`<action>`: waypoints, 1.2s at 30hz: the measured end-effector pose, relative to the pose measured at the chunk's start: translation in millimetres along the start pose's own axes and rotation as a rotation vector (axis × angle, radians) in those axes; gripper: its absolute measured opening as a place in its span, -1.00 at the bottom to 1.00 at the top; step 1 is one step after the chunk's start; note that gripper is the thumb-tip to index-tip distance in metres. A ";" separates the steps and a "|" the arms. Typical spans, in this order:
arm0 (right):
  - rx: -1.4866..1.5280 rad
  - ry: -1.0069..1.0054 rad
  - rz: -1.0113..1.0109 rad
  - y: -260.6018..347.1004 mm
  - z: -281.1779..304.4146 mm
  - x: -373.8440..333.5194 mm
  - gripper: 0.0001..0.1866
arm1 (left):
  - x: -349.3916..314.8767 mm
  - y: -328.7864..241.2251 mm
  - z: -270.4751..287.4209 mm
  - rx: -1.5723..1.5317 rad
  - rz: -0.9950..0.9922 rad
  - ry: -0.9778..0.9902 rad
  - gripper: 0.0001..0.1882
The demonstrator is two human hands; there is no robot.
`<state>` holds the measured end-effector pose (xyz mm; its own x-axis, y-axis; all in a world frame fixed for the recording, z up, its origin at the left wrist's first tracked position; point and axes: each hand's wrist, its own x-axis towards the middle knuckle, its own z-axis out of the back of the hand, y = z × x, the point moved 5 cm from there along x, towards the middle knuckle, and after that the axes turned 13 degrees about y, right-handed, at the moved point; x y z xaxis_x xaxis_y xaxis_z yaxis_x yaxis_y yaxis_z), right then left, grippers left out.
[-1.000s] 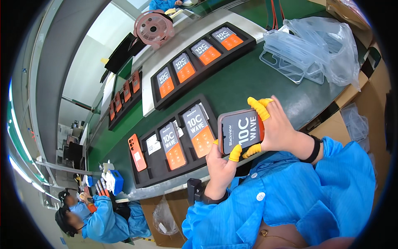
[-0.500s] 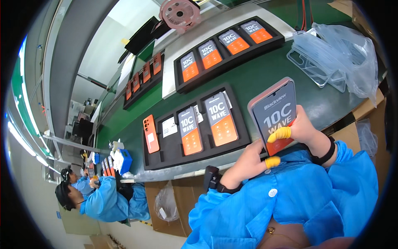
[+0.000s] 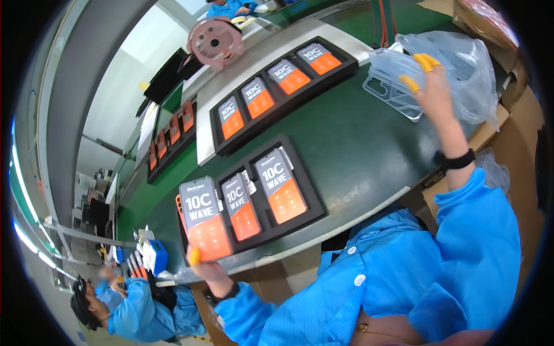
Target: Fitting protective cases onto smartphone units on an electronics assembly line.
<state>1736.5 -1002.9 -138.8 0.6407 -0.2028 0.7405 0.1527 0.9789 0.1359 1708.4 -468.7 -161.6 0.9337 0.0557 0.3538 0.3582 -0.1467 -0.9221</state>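
My left hand (image 3: 209, 270) grips the lower end of a smartphone (image 3: 203, 222) with a grey-and-orange printed front, thumb in a yellow finger cot. The phone is over the left part of a black foam tray (image 3: 307, 187). It partly covers an orange phone (image 3: 179, 203) lying back up. Two more grey-and-orange phones, a middle one (image 3: 240, 206) and a right one (image 3: 281, 184), lie in the tray. My right hand (image 3: 434, 97), fingers stretched out in yellow cots, is over clear plastic trays (image 3: 389, 72); whether it touches them I cannot tell.
A second black tray (image 3: 222, 149) of phones lies farther back, and a third (image 3: 154, 170) at the far left. A pink fan (image 3: 214, 43) stands behind them. A clear plastic bag (image 3: 479, 75) is at right. Co-workers in blue (image 3: 135, 311) sit at left; another is at the back.
My left hand has carried the phone leftward over the near tray. My right hand has let go of it and moved away to the clear plastic trays. The view has shifted.
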 end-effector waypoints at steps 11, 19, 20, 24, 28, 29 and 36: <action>0.004 0.017 -0.035 -11.9 17.2 10.2 -0.80 | 18.6 62.6 94.3 0.146 0.400 -0.176 -0.86; 0.475 0.980 0.487 125.9 -24.6 -81.6 -0.73 | 46.1 7.2 70.1 1.634 0.239 -0.186 -0.75; 0.466 0.993 0.479 124.2 -23.1 -81.6 -0.73 | 54.1 7.1 80.6 1.504 0.266 -0.156 -0.73; 0.490 0.694 0.341 115.9 -5.9 -61.1 -0.73 | 63.6 69.1 206.6 1.387 0.566 -0.104 -0.64; 0.350 0.674 0.305 92.2 -33.8 -78.6 -0.82 | 67.1 71.9 186.6 0.778 0.829 -0.242 -0.70; 0.291 0.809 0.300 89.8 -43.4 -84.7 -0.84 | 63.0 71.9 175.4 0.736 0.877 -0.208 -0.72; 0.223 0.727 0.311 80.2 -31.1 -77.9 -0.80 | 72.7 46.7 153.3 -0.068 0.587 -0.295 -0.82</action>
<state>1722.2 -909.5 -206.1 0.9684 0.1872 0.1650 -0.2161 0.9599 0.1789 1793.1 -320.1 -203.0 0.9384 0.2143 -0.2710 -0.2018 -0.2965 -0.9335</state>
